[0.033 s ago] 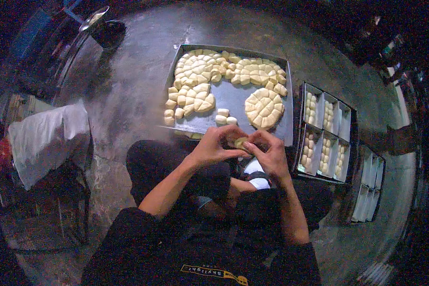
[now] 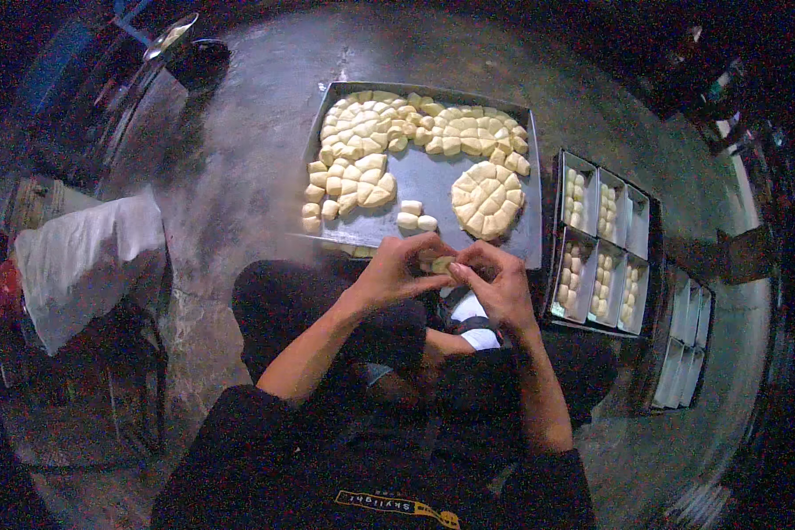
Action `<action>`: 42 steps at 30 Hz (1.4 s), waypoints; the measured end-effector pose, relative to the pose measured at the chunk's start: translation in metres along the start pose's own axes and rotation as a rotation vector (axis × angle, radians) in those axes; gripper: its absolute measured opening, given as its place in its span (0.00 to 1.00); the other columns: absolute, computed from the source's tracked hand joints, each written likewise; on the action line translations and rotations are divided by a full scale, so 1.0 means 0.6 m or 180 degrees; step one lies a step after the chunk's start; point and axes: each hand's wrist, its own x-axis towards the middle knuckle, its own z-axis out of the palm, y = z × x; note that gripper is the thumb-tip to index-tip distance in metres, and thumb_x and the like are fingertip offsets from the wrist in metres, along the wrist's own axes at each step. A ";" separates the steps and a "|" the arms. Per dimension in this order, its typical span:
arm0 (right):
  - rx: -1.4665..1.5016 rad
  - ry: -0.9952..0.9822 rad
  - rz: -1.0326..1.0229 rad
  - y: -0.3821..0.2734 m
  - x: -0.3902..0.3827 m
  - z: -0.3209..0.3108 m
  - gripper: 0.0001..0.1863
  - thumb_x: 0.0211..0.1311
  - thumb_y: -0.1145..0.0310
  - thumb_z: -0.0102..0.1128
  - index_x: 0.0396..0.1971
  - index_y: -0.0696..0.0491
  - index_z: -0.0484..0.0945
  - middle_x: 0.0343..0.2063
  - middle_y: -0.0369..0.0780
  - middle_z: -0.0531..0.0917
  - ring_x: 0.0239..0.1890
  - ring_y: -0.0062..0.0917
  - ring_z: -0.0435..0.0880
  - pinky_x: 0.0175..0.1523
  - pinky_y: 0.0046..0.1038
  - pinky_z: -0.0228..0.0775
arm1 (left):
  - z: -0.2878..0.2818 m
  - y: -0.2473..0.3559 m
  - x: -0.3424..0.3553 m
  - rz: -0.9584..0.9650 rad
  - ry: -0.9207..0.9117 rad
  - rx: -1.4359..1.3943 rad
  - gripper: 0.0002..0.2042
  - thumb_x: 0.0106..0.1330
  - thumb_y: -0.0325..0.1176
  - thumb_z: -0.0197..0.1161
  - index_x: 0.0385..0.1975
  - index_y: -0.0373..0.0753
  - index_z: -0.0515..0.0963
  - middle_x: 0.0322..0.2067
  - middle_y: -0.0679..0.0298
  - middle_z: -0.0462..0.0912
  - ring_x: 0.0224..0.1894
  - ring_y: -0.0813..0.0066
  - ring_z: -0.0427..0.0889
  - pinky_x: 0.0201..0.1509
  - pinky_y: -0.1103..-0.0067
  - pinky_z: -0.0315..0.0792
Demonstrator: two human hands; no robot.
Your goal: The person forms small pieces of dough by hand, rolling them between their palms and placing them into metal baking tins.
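Note:
A small pale dough piece [image 2: 442, 264] is held between my two hands, just in front of the tray's near edge. My left hand [image 2: 402, 269] curls around it with thumb and fingers. From the other side my right hand [image 2: 496, 281] pinches it, and the fingers partly hide it. Beyond them lies a shallow metal tray [image 2: 424, 181] on the floor. A round slab of dough [image 2: 488, 200], scored into segments, rests at its right. Several loose dough pieces [image 2: 411, 215] sit near the front, with larger divided slabs [image 2: 362, 119] along the back and left.
To the right stands a dark-framed set of loaf tins [image 2: 637, 230], several holding rows of dough balls [image 2: 603, 283]. A second set of tins [image 2: 683, 340] lies farther right. White cloth [image 2: 97, 265] drapes over something at left. A shiny pan [image 2: 170, 37] is at upper left.
The dough piece has turned slightly between my fingers. Otherwise the hands and trays stay nearly in place.

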 end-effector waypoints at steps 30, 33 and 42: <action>-0.1867 0.0122 -0.0866 -0.022 0.018 0.016 0.12 0.59 0.68 0.63 0.43 0.52 0.81 0.46 0.46 0.78 0.42 0.33 0.78 0.46 0.30 0.72 | 0.008 -0.053 -0.009 -0.1034 -0.0062 -0.1951 0.17 0.59 0.33 0.69 0.45 0.31 0.79 0.36 0.62 0.86 0.35 0.79 0.82 0.39 0.81 0.76; -0.2196 0.0607 -0.1598 -0.063 0.006 0.053 0.17 0.59 0.69 0.60 0.50 0.48 0.79 0.52 0.44 0.77 0.48 0.36 0.77 0.53 0.33 0.71 | -0.010 -0.059 -0.008 -0.1406 0.0246 -0.2611 0.14 0.63 0.33 0.64 0.44 0.30 0.78 0.37 0.62 0.84 0.37 0.80 0.82 0.39 0.81 0.78; -0.1231 -0.1026 -0.0421 -0.015 0.114 0.057 0.19 0.57 0.70 0.60 0.50 0.54 0.78 0.42 0.47 0.83 0.44 0.41 0.82 0.52 0.33 0.72 | -0.029 -0.084 -0.003 -0.1785 0.0927 -0.2124 0.23 0.73 0.47 0.48 0.60 0.38 0.66 0.38 0.60 0.84 0.34 0.71 0.83 0.33 0.74 0.79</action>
